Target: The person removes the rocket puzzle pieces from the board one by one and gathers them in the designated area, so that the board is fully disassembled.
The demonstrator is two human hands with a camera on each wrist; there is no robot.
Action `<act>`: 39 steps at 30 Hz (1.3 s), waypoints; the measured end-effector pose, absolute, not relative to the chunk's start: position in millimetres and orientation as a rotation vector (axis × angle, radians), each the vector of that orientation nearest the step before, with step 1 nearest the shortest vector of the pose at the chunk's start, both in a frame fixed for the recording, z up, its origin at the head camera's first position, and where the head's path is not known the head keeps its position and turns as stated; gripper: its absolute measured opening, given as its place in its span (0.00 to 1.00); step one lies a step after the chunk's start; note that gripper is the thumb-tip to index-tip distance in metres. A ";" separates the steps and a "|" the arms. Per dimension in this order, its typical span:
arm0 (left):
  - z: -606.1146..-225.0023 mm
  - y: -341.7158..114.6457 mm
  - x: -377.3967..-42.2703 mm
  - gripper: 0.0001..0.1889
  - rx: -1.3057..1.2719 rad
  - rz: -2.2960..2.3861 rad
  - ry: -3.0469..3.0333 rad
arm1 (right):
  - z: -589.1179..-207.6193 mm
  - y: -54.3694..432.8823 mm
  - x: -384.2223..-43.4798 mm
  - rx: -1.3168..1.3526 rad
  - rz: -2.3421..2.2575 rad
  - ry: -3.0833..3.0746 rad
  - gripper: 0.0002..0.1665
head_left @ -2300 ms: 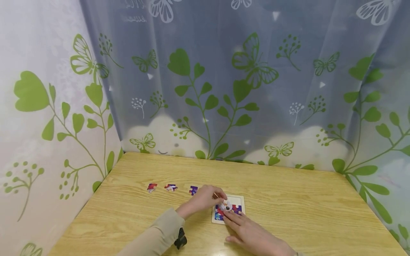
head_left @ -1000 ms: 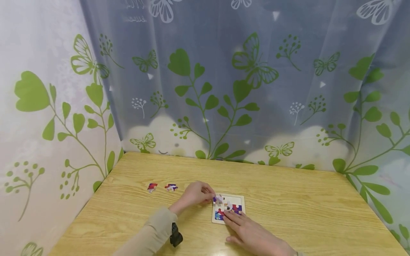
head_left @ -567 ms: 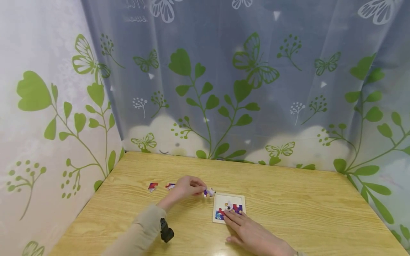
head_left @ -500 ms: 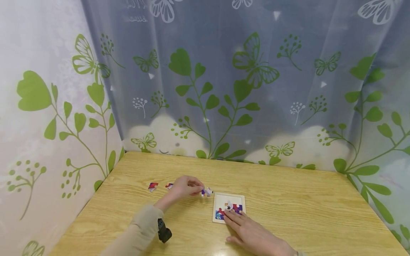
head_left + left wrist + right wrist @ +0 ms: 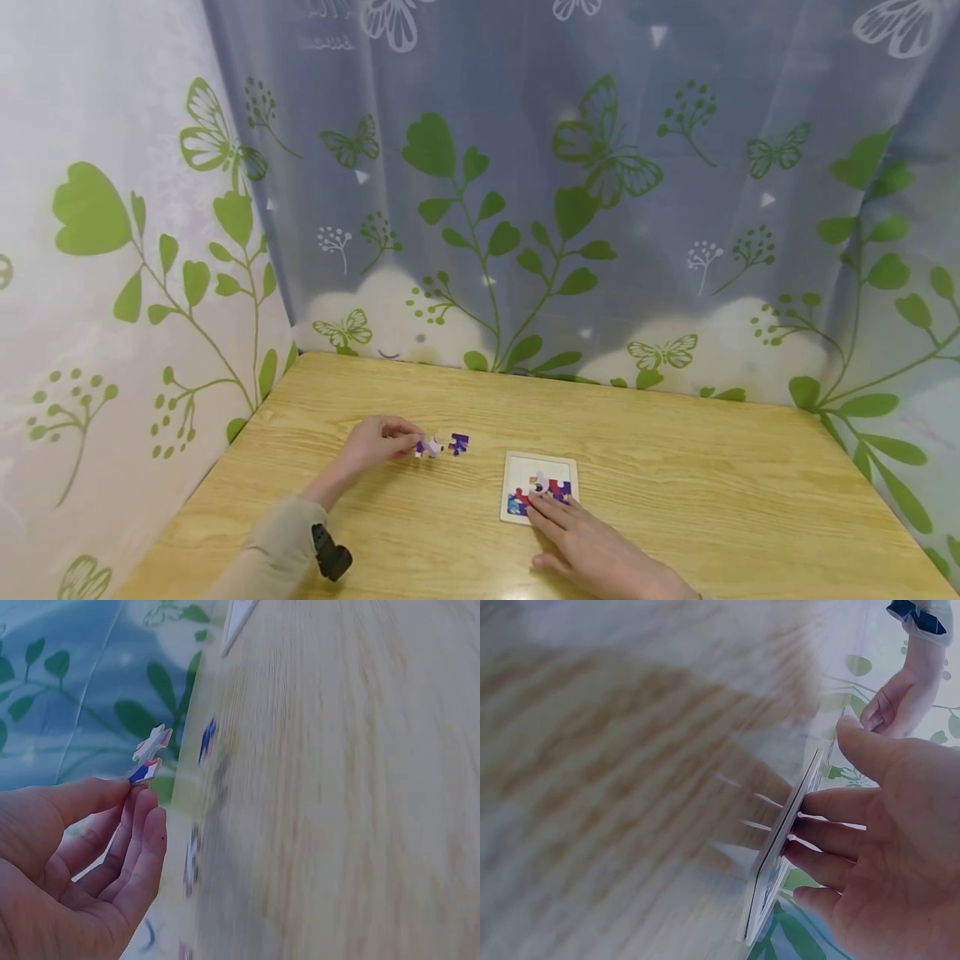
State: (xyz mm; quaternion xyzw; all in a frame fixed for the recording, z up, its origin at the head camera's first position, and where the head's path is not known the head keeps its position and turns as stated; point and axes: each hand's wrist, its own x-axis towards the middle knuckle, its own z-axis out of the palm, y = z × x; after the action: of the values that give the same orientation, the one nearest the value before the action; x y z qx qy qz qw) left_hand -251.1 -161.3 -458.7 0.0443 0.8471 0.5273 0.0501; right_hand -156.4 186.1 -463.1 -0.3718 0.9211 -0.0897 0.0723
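Note:
Between thumb and fingertips, my left hand (image 5: 378,442) pinches a white and purple jigsaw piece (image 5: 431,448), raised off the table in the left wrist view (image 5: 152,754). Just right of it a purple jigsaw piece (image 5: 459,443) lies on the table. My right hand (image 5: 581,533) rests its nearly straight fingers on the lower part of a square puzzle tray (image 5: 540,457). Inside the tray, red, purple and white pieces (image 5: 557,487) fill part of the lower area; the fingers cover some of them. The tray's upper area shows bare board.
Two more loose pieces lie on the table in the left wrist view: a blurred one (image 5: 193,859) and a reddish one (image 5: 184,951), both hidden by my left hand in the head view. A patterned curtain (image 5: 480,208) borders the wooden table (image 5: 675,467) at the back and sides.
My left hand has lifted the white and purple piece from the tray and carried it left, past the loose purple piece. My right hand stays on the tray.

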 end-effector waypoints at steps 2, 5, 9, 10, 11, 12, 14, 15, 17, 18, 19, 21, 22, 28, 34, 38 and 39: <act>-460.7 -171.3 -250.0 0.08 0.101 1.626 2.571 | -463.3 186.2 -156.1 -1.109 -0.282 2.766 0.38; -463.9 -186.2 -247.9 0.09 0.061 1.631 2.573 | -463.3 186.3 -155.6 -1.094 -0.294 2.762 0.38; -468.1 -204.9 -246.1 0.10 0.045 1.608 2.604 | -463.2 186.6 -155.5 -1.098 -0.288 2.764 0.38; -468.7 -209.0 -245.3 0.10 0.033 1.597 2.612 | -463.2 186.7 -155.6 -1.104 -0.285 2.765 0.38; -469.7 -213.3 -244.7 0.10 0.029 1.589 2.620 | -463.2 186.9 -155.6 -1.109 -0.281 2.765 0.38; -470.5 -217.3 -244.2 0.11 0.029 1.578 2.628 | -463.1 187.1 -155.6 -1.114 -0.277 2.765 0.38; -471.7 -224.5 -242.0 0.11 0.008 1.553 2.641 | -463.0 187.3 -155.8 -1.121 -0.272 2.764 0.39; -472.6 -227.9 -241.0 0.11 -0.008 1.544 2.647 | -462.9 187.4 -155.8 -1.125 -0.273 2.763 0.39; -474.8 -234.2 -239.3 0.12 -0.026 1.518 2.660 | -462.5 187.5 -155.6 -1.127 -0.275 2.760 0.39; -475.7 -237.1 -238.5 0.12 -0.028 1.505 2.663 | -462.4 187.5 -155.5 -1.128 -0.273 2.760 0.39; -476.9 -239.7 -237.8 0.12 -0.041 1.490 2.670 | -462.5 187.5 -155.5 -1.130 -0.272 2.761 0.39; -478.3 -243.9 -236.5 0.12 -0.059 1.472 2.671 | -462.6 187.8 -155.4 -1.133 -0.268 2.762 0.39; -478.2 -245.4 -235.6 0.12 -0.062 1.460 2.672 | -462.6 187.8 -155.3 -1.134 -0.266 2.763 0.39; -473.0 -247.0 -230.0 0.11 -0.071 1.485 2.642 | -462.3 187.8 -155.3 -1.128 -0.271 2.765 0.38; -467.9 -244.0 -226.3 0.09 -0.068 1.370 2.753 | -462.9 188.1 -156.4 -1.140 -0.278 2.766 0.38; -465.6 -242.7 -225.3 0.06 -0.044 1.227 2.861 | -463.2 188.5 -157.8 -1.127 -0.303 2.753 0.38; -465.1 -242.3 -225.2 0.06 -0.040 1.216 2.871 | -463.2 188.6 -158.2 -1.117 -0.312 2.748 0.38</act>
State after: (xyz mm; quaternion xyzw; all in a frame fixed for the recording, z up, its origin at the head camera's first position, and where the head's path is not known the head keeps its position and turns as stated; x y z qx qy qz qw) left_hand -225.2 -242.3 -465.1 -0.0129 0.9207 0.3900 0.0115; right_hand -158.2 188.6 -463.2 -0.3733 0.9184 -0.1044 0.0791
